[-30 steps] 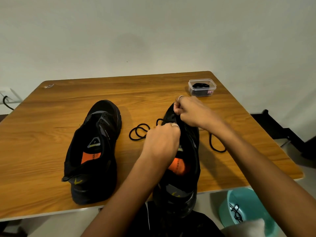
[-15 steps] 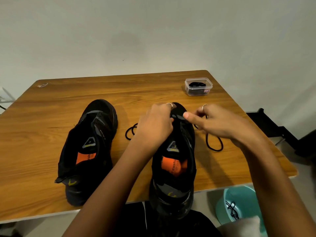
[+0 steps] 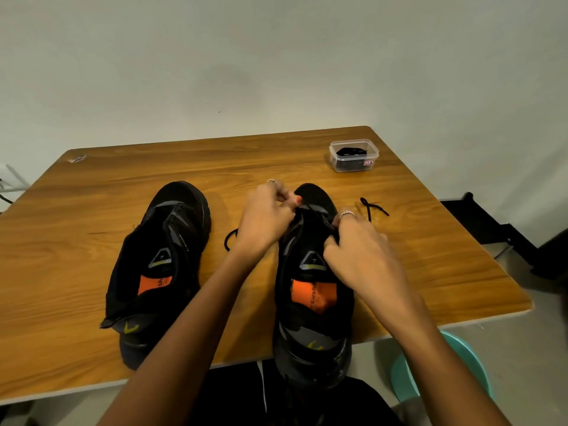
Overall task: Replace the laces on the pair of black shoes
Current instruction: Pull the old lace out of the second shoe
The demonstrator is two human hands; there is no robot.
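Bare table [image 3: 276, 161] lies behind both shoes; only the plastic box [image 3: 353, 155] occupies the far-right corner.

Wooden table [image 3: 92, 210], rounded corners. On it: left black shoe [image 3: 159, 265], left of centre; right black shoe [image 3: 310, 287] beside it to the right, heel overhanging the table's near edge; black lace [image 3: 373, 207] loose beside the right shoe's toe; clear plastic container [image 3: 353, 155] holding dark laces, beyond that shoe near the far right corner.

Both hands, left [image 3: 264, 219] and right [image 3: 358, 250], pinch black lace [image 3: 373, 207] at right shoe [image 3: 312, 281] toe; left shoe [image 3: 159, 265] beside.
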